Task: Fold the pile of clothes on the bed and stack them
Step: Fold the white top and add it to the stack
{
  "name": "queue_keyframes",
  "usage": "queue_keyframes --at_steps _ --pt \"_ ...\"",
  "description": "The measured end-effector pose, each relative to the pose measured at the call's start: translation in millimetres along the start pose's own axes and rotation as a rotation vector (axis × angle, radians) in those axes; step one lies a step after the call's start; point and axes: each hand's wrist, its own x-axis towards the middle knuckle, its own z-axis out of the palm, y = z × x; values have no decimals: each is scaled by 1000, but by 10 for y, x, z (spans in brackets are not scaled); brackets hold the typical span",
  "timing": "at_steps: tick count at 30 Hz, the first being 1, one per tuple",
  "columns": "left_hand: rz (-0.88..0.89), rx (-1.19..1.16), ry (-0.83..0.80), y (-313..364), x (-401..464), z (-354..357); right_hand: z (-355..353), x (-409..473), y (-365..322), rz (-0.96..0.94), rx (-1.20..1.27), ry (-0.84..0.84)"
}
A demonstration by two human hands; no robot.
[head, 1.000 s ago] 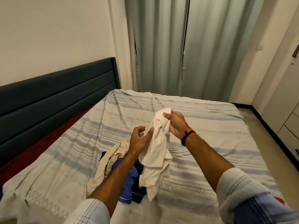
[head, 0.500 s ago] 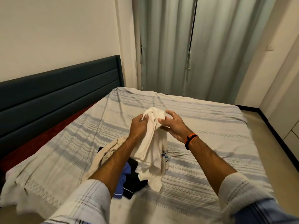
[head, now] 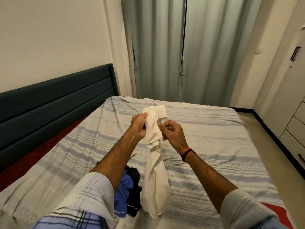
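Observation:
A cream garment (head: 155, 176) hangs bunched and twisted in the air above the bed. My left hand (head: 139, 125) grips it near its top, where a short end sticks up. My right hand (head: 172, 133) is just right of the cloth with curled fingers pinching its edge. Below, near the bed's front edge, lies the pile: a blue garment (head: 123, 194) and a black garment (head: 134, 187), partly hidden by my left forearm and the hanging cloth.
The bed (head: 214, 146) has a grey-striped sheet, with a dark padded headboard (head: 54, 103) at the left. Grey curtains (head: 181, 50) hang behind it. Drawers (head: 295, 126) and floor (head: 270, 141) lie to the right.
Both hands lifted the cream garment higher, so it hangs longer and narrower. My left hand closed fully round its top; my right hand slipped lower on its right side.

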Motion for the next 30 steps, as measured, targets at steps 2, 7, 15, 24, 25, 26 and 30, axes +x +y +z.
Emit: queue_keyframes --at_steps 2,7,15,24,25,26,30 --pt "-8 -66 -21 11 4 -49 76 9 -56 39 40 -131" --pt "-11 -94 -35 12 45 -143 288 99 -41 148 52 -140" --pt "111 139 -399 -226 131 -481 297 344 -98 280 300 11" --pt "457 397 -220 -354 162 -637 306 437 -164 286 315 -3" --pt "474 403 -204 -354 165 -624 298 427 -165 287 306 -22" --pt "483 417 -182 -347 165 -611 285 424 -160 292 306 -45" --pt "518 482 -125 -368 226 -612 268 422 -107 307 315 -139"
